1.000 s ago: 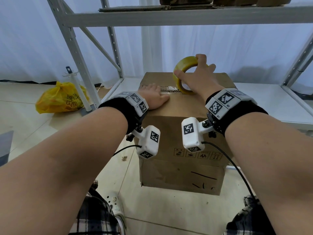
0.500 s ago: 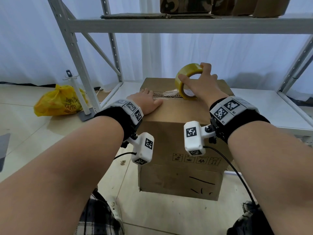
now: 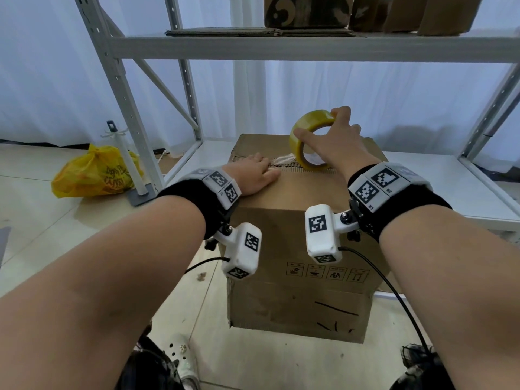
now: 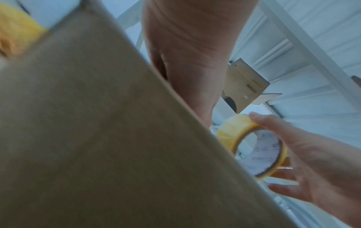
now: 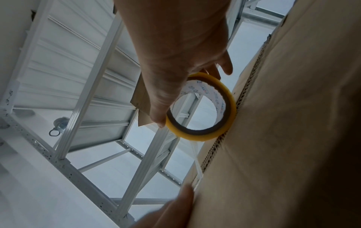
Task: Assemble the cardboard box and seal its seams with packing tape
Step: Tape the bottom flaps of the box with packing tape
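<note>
A brown cardboard box (image 3: 298, 291) stands on the floor with its top flaps closed along a middle seam (image 3: 292, 168). My left hand (image 3: 254, 175) lies flat on the top at the seam's left part, pressing down a strip of clear tape (image 3: 281, 160). My right hand (image 3: 333, 143) grips a yellow roll of packing tape (image 3: 308, 136), upright on the seam to the right of the left hand. The right wrist view has the roll (image 5: 203, 106) against the seam's corrugated edge (image 5: 244, 95), pinched between thumb and fingers. In the left wrist view the roll (image 4: 252, 145) shows beyond the box side (image 4: 97, 138).
A grey metal rack (image 3: 121, 88) rises behind and around the box, its low shelf (image 3: 439, 175) just behind. Cardboard boxes (image 3: 306, 9) sit on the upper shelf. A yellow plastic bag (image 3: 92, 173) and a white post on a stand (image 3: 126, 161) are on the floor at left.
The view has tilted up a little. My right hand has drawn the roll slightly to the right along the seam; the left hand stays pressed on the tape's end.
</note>
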